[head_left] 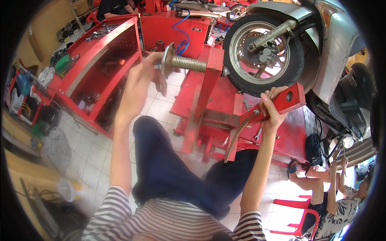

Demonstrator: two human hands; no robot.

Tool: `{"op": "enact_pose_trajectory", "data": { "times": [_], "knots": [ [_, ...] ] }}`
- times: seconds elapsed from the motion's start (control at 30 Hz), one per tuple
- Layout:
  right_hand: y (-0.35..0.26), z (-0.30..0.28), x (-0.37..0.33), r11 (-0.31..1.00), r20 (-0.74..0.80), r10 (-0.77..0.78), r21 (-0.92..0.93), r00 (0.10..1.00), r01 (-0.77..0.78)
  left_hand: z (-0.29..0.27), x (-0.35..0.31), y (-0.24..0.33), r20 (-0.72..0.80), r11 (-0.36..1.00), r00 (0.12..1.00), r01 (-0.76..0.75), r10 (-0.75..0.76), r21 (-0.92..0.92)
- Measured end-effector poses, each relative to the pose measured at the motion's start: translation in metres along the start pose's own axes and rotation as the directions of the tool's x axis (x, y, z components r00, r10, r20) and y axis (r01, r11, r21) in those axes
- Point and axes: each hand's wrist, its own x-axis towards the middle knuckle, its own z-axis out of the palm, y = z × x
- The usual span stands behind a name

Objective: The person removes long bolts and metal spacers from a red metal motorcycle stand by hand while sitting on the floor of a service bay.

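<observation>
We are holding our left hand [145, 78] loosely spread at the metal disc [167, 61] — its rim lying by the fingers — while our right hand [274, 108] is wrapping its fingers around the red arm [297, 99].

White tiled floor [94, 150], yellowish wall [49, 29], red chair [292, 203]

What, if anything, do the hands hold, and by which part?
The right hand grips the red metal bar near its holed end. The left hand is at the metal disc; whether it grips cannot be told.
</observation>
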Motion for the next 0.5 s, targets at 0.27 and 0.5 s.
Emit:
{"op": "enact_pose_trajectory", "data": {
  "times": [0.27,0.5],
  "knots": [
    [0.004,-0.001,0.003,1.000,0.000,0.019,-0.005,1.000,-0.019,0.026,-0.001,0.020,-0.129,0.970,0.967,-0.199,0.218,0.142],
    [0.004,-0.003,0.002,1.000,-0.006,0.008,-0.015,1.000,-0.008,0.016,0.006,0.016,-0.092,0.971,0.975,-0.188,0.203,0.148]
  ]
}}
